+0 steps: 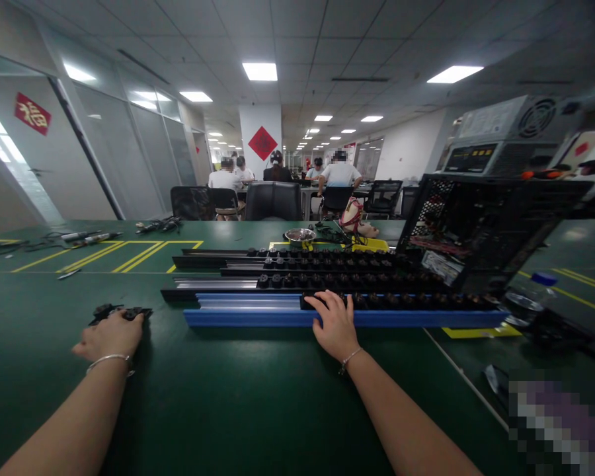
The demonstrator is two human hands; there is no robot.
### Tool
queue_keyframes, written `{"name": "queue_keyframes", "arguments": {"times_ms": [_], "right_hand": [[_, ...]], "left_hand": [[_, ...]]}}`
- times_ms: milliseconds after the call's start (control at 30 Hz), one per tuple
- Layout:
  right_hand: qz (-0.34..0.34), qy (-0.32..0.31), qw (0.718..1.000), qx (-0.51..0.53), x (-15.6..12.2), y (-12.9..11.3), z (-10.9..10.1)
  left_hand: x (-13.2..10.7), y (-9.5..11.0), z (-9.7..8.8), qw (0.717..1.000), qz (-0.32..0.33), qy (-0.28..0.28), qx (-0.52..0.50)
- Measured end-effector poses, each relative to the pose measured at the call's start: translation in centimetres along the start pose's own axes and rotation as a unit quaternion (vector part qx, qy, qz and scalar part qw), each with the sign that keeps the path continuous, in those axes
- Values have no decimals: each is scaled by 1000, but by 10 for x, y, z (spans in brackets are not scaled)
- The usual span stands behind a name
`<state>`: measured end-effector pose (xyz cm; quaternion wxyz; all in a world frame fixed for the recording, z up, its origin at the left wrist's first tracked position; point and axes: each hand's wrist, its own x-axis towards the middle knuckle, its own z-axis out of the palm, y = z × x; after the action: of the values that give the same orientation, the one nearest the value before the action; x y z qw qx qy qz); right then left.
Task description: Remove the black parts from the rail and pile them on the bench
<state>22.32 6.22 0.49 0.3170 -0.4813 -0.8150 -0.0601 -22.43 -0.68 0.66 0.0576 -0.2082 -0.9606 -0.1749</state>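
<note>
On the left of the green table, my left hand (112, 335) is closed over a small cluster of black parts (102, 312), its fingertips largely hidden behind the hand. Farther right, my right hand (336, 324) reaches over the front wall of a long blue rail (248, 318), with curled fingers on a black part (307, 302) at the left end of a row seated in the channel. The left stretch of the channel shows bare metal. Behind it lie several black rails (208, 284), filled with similar small black parts along their right portions.
An open black computer case (500, 225) stands at the right, with power supply units (520, 125) on top. A metal bowl (300, 235) and a yellow tray (371, 245) sit behind the rails. Tools and cables (79, 237) lie far left. Several people sit in the background.
</note>
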Motion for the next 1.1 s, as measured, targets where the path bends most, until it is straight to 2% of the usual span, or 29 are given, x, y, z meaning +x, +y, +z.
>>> {"name": "queue_keyframes", "arguments": {"times_ms": [100,167,233,300,367,433,500,567,633,767,933,1100], "right_hand": [[1,1,1000,6,0,0,0],[2,2,1000,7,0,1,1],[4,3,1000,8,0,1,1],[7,5,1000,12,0,1,1],[11,12,1000,18,0,2,2],[15,21,999,21,-1,3,3],[21,32,999,20,-1,5,4],[33,46,998,17,-1,9,6],[47,60,997,14,-1,12,8],[51,65,997,9,-1,16,9],[48,61,997,12,-1,17,8],[55,63,996,21,0,17,8]], "left_hand": [[-1,3,1,999,-7,34,-18],[-13,15,-4,996,-12,81,-28],[-36,34,-10,992,40,108,-51],[-67,57,-15,977,157,114,-87],[-104,81,-18,936,313,103,-122],[-145,104,-20,891,426,56,-146],[-184,122,-21,848,508,1,-153],[-217,137,-22,822,548,-27,-154],[-242,149,-22,812,559,-42,-161],[-270,173,-20,845,505,-79,-158],[-281,193,-19,881,449,-62,-136],[-285,197,-15,885,448,-41,-117]]}}
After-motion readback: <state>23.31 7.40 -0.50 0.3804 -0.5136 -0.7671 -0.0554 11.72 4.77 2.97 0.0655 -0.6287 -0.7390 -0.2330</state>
